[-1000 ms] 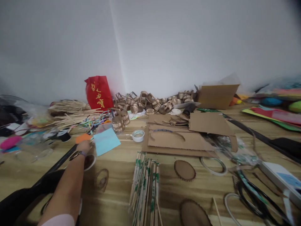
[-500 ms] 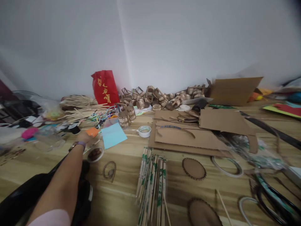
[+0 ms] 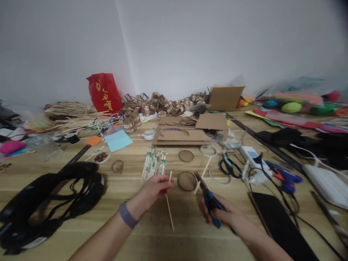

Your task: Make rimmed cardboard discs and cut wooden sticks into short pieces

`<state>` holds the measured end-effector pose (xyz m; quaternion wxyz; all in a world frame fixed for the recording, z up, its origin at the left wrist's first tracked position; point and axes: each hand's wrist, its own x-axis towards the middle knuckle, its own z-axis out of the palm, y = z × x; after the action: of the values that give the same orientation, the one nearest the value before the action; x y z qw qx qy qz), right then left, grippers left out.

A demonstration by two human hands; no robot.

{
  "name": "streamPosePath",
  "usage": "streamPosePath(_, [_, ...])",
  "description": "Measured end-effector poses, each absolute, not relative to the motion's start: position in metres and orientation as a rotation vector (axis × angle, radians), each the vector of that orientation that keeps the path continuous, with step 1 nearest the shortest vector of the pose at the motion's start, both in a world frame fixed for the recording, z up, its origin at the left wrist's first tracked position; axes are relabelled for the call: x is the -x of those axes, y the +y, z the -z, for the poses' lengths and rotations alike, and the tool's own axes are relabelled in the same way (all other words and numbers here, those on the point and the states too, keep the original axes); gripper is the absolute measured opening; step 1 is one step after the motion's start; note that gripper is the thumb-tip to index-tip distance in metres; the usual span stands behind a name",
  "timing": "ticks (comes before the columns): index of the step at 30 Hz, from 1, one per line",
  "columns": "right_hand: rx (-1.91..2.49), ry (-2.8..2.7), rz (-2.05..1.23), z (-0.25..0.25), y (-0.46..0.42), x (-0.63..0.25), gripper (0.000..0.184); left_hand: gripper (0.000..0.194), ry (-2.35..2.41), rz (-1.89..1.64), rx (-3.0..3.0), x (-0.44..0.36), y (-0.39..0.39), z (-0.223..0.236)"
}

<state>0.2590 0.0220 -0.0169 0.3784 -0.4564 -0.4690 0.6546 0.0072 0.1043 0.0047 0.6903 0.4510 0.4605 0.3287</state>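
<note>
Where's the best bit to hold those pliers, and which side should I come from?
The blue handles look best, coming from the near right. On the pliers the narrow, dark jaws point away and to the left, while the handles slant back to the near right. That's where the right hand grips them.

The pliers (image 3: 208,199) are blue and black, the lower-centre stick (image 3: 169,213) pale tan; upper left, a red bag (image 3: 111,90) bears gold lettering (image 3: 105,96). Brown streaks pattern the yellowish counter (image 3: 152,246).
</note>
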Motion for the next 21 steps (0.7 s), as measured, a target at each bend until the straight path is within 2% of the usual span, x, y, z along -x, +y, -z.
streamPosePath(5, [1.247,-1.466,-1.520,-0.003,0.016,-0.258,0.017,0.029,1.043,-0.687,-1.122,-0.047,0.065,0.007])
streamPosePath(9, [1.391,-1.830,-1.161,-0.005,0.010,-0.261,0.011,0.037,1.025,-0.658,-1.072,-0.055,0.053,-0.001])
streamPosePath(12, [1.467,-1.978,-0.955,0.001,0.006,-0.259,0.014,0.040,0.977,-0.648,-1.073,-0.060,0.048,-0.004])
streamPosePath(16, [1.498,-1.940,-0.904,0.007,0.002,-0.254,0.022,0.041,0.938,-0.690,-1.215,-0.067,0.045,0.001])
streamPosePath(21, [1.387,-1.827,-1.083,-0.001,0.000,-0.260,0.035,0.039,0.885,-0.703,-1.169,-0.059,0.046,0.007])
